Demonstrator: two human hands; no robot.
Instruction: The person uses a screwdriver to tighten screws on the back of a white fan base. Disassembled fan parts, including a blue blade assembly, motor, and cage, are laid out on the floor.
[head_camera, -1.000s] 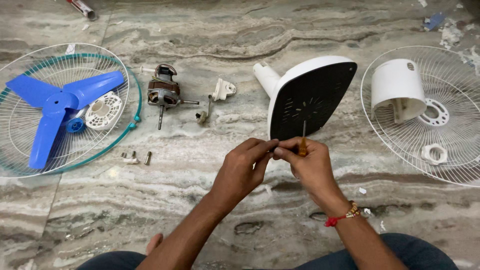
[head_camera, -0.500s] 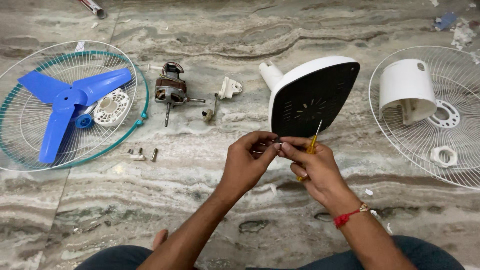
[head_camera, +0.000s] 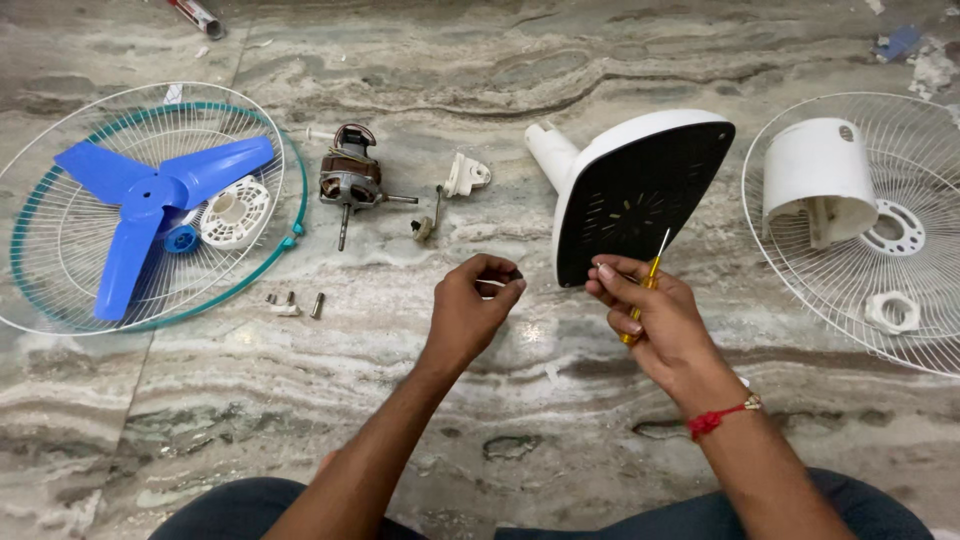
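Over the marble floor (head_camera: 250, 420), closest to my camera, I see the left hand (head_camera: 470, 310) curled shut, pinching a small dark piece between fingertips; it is too small for me to tell what it is. Just beside it, the right hand (head_camera: 655, 315) is closed around a yellow-handled screwdriver (head_camera: 648, 285), shaft pointing up toward the black underside of the white fan base (head_camera: 640, 190), which lies tipped on its side on the floor, touching neither hand.

I judge the strip-down far along: almost every part already lies separate. A few loose screws (head_camera: 292, 303) rest on the floor left of the hands. Beyond them sit the bare motor (head_camera: 348, 182) with its shaft out, and a small white bracket (head_camera: 465, 175) near it. At far left, the blue blade (head_camera: 150, 205) and a white round plate (head_camera: 232, 212) lie inside the teal-rimmed grille (head_camera: 295, 200). At far right, the white motor cover (head_camera: 818, 175) and a white nut (head_camera: 892, 310) rest on the other wire grille (head_camera: 800, 280).

By my reading, the base is the one assembly left whole; whether its underside screws remain in place I cannot tell.
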